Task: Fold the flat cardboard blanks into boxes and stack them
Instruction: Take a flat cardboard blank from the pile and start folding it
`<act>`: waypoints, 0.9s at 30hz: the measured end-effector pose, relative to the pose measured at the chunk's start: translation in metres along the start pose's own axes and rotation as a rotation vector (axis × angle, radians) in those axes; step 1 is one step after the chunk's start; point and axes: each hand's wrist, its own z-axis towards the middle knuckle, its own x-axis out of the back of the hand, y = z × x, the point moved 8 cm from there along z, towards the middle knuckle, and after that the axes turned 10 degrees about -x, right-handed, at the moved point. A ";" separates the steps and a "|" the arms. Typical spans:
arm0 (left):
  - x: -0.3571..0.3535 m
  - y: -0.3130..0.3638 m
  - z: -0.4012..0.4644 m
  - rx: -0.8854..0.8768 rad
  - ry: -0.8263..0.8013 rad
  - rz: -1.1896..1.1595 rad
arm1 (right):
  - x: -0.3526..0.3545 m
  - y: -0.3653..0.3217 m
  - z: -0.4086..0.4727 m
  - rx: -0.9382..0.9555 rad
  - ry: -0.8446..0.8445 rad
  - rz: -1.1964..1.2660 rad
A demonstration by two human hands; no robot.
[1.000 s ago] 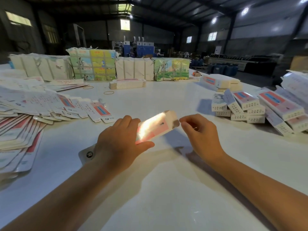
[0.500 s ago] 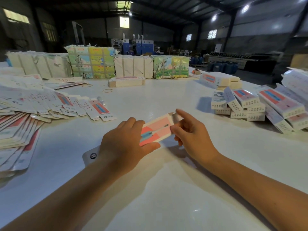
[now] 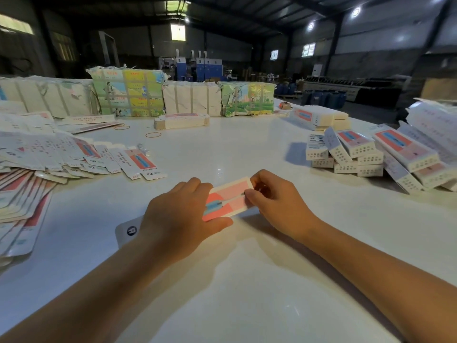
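Observation:
A pink and white cardboard box (image 3: 228, 198) with a blue picture lies low over the white table (image 3: 247, 280) in the middle. My left hand (image 3: 178, 219) grips its near end, thumb along the front edge; a white tab with a round logo (image 3: 128, 230) sticks out to the left of that hand. My right hand (image 3: 277, 201) pinches the box's far end with curled fingers. Flat blanks (image 3: 49, 157) are fanned out at the left. Folded boxes (image 3: 366, 154) are piled at the right.
Wrapped bundles (image 3: 128, 95) line the table's far edge, with a small stack of blanks (image 3: 181, 121) in front of them. Rubber bands (image 3: 153, 134) lie near that stack. More folded boxes (image 3: 321, 117) sit at the back right.
The box has come down from a raised, tilted pose to lie flatter near the table. My right hand has moved in from beside the far flap and now pinches that end.

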 end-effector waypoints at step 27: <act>0.022 0.017 0.000 0.019 0.146 -0.053 | -0.002 0.002 0.002 -0.165 -0.106 0.624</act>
